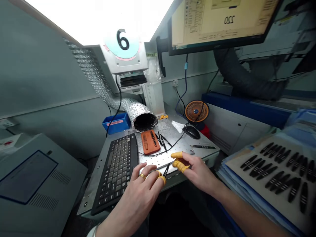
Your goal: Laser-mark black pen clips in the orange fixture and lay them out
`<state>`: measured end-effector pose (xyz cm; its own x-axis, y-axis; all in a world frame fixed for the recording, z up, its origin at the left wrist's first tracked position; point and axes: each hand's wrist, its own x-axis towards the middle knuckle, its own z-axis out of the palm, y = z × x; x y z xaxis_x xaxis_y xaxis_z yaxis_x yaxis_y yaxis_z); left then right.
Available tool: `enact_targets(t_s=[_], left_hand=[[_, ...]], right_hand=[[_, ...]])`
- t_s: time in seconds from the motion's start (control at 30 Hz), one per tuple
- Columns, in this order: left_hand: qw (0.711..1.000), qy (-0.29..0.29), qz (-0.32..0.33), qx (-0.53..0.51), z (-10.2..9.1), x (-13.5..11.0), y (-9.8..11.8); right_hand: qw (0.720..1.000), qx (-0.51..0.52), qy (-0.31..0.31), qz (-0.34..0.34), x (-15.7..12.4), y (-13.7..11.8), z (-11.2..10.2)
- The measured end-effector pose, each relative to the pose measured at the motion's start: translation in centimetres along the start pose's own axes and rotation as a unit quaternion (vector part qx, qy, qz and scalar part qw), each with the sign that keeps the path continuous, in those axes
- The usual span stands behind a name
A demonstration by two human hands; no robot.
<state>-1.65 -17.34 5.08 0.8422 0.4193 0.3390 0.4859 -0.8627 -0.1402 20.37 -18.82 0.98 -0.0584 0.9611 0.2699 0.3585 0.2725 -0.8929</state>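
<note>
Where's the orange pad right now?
In the head view, the orange pad lies on the perforated metal plate, just right of the far end of the keyboard and beyond the left hand.

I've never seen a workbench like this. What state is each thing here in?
Monitor: on, showing a program
Left hand: fingers curled, yellow cots on two
Right hand: open, yellow cots on two fingers
Tweezers: between the hands, pointing up
Duct: open end showing
Mouse: untouched
</note>
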Motion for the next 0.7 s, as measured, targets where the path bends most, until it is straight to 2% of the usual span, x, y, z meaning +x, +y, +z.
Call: enact_targets(t_s=[0.2,0.47,0.7], left_hand=[[0.999,0.002,0.037,0.014,-0.5,0.6,1.4],[0.998,0.017,0.049,0.018,-0.3,1.1,2.7],[0.997,0.059,0.049,-0.015,-1.2,2.1,2.8]], right_hand=[[0.999,0.024,0.025,-0.001,-1.9,-1.1,-0.1],[0.997,-0.037,0.062,-0.022,-3.2,-1.3,-1.0],[0.991,-0.091,0.098,-0.009,-4.6,0.1,-2.8]])
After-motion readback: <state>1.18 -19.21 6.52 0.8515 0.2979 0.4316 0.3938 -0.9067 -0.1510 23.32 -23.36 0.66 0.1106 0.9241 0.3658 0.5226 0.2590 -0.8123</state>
